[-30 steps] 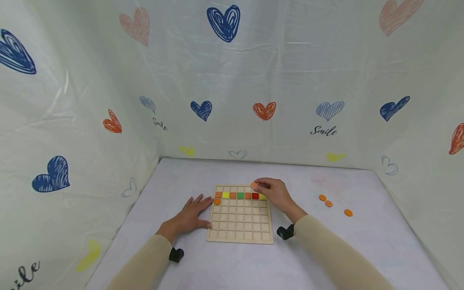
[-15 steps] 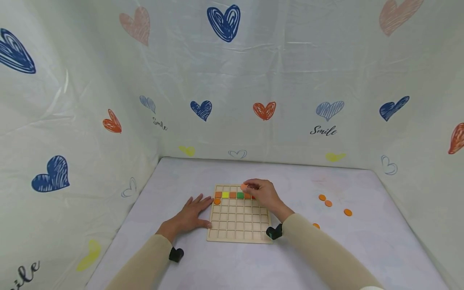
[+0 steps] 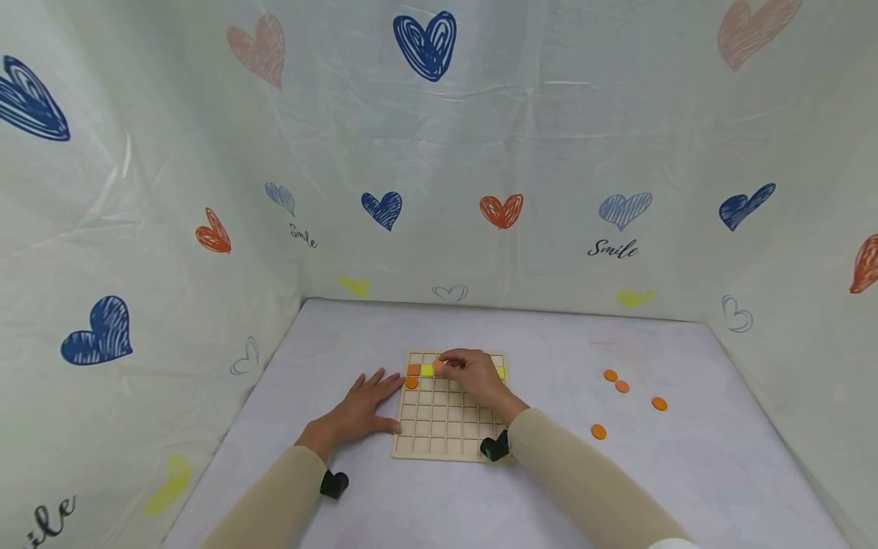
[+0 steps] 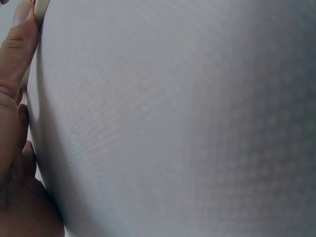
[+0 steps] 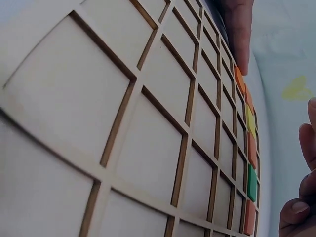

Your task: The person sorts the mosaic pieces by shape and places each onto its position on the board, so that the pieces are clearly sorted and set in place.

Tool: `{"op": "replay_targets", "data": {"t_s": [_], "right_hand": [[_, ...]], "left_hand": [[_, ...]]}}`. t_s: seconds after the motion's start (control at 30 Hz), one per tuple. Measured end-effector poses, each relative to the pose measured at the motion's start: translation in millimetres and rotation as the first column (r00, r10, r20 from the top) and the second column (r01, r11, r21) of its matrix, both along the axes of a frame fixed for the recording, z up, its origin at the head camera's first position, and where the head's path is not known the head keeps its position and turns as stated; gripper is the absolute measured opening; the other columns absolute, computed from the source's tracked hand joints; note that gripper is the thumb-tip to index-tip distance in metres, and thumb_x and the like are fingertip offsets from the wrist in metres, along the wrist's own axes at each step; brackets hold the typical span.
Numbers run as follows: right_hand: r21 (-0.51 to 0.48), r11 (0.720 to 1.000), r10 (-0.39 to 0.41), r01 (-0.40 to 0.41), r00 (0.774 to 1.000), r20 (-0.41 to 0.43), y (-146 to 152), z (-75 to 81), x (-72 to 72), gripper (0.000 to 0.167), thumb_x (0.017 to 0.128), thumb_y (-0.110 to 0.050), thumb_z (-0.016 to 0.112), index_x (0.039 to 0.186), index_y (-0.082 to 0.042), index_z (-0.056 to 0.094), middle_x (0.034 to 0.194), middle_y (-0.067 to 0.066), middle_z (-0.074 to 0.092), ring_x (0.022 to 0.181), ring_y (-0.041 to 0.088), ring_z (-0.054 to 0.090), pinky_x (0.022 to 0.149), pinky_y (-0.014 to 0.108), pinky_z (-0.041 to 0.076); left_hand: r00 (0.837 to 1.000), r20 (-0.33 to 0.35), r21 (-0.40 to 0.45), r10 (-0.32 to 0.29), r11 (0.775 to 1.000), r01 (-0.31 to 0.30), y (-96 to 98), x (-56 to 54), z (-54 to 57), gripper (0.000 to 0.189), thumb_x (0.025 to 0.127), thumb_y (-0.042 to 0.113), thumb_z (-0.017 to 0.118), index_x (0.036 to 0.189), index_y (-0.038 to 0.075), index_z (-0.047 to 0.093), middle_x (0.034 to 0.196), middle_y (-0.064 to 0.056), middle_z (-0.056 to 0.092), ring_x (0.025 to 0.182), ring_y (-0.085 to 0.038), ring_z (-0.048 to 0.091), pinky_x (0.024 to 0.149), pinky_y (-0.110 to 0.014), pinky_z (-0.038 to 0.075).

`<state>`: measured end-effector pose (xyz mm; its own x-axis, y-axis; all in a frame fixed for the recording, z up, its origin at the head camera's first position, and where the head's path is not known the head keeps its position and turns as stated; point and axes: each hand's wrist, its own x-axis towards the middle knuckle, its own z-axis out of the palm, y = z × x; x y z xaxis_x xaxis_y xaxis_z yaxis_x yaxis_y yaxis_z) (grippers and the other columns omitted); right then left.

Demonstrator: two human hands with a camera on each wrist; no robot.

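Note:
A wooden grid board [image 3: 439,427] lies flat on the table. Its second row from the back carries coloured square tiles, among them an orange tile [image 3: 414,369], a yellow tile [image 3: 427,370] and a green tile [image 5: 252,182]. One orange disc [image 3: 411,383] sits just in front of the row's left end. My left hand [image 3: 357,408] lies spread on the table, thumb and fingertips touching the board's left edge. Over the tile row my right hand [image 3: 480,379] pinches another orange disc [image 3: 440,367] between thumb and fingers, hiding several tiles. Whether this disc touches the board I cannot tell.
Right of the board lie several loose orange discs: two touching at the back, one disc [image 3: 659,403] farther right, and one [image 3: 598,431] nearer me. White curtains [image 3: 453,152] printed with hearts enclose the table [image 3: 562,503] behind and at the sides.
My right hand has moved left along the board with the pinched disc and come slightly nearer to me, over the tile row. The nearest loose disc has come into view. My left hand stays still.

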<state>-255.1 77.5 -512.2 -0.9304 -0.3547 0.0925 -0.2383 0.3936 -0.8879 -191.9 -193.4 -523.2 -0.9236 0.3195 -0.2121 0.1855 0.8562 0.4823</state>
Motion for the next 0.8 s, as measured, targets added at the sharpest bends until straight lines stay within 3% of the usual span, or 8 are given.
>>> {"op": "replay_targets", "data": {"t_s": [0.27,0.5,0.8], "right_hand": [[0.075,0.997,-0.002,0.001,1.000,0.018,-15,-8.8,7.6,0.024,0.098,-0.029,0.077,0.118,-0.017,0.080,0.099,-0.005,0.074,0.086,0.013,0.061,0.079,0.030,0.054],[0.178,0.984,-0.023,0.029,0.999,-0.034,-24,-15.2,11.9,0.021,0.098,-0.030,0.077,0.115,-0.018,0.079,0.103,-0.004,0.077,0.086,0.011,0.063,0.079,0.031,0.057],[0.267,0.962,-0.028,0.052,0.995,-0.092,-34,-20.7,13.4,0.022,0.099,-0.029,0.076,0.115,-0.015,0.080,0.097,-0.003,0.077,0.080,0.011,0.062,0.074,0.030,0.056]], "left_hand": [[1.000,0.001,-0.005,0.001,1.000,-0.001,0.9,0.4,-0.7,0.098,0.084,0.052,0.085,0.165,0.020,0.039,0.171,-0.003,0.037,0.165,-0.033,0.014,0.134,-0.059,0.004],[1.000,-0.003,0.004,-0.002,1.000,0.002,0.2,0.0,-2.6,0.098,0.084,0.051,0.085,0.165,0.019,0.039,0.171,-0.002,0.037,0.165,-0.032,0.014,0.134,-0.058,0.004],[1.000,0.002,0.009,0.011,1.000,-0.011,0.6,1.2,-0.4,0.098,0.084,0.049,0.086,0.165,0.019,0.039,0.172,-0.002,0.037,0.165,-0.032,0.014,0.135,-0.057,0.003]]}}
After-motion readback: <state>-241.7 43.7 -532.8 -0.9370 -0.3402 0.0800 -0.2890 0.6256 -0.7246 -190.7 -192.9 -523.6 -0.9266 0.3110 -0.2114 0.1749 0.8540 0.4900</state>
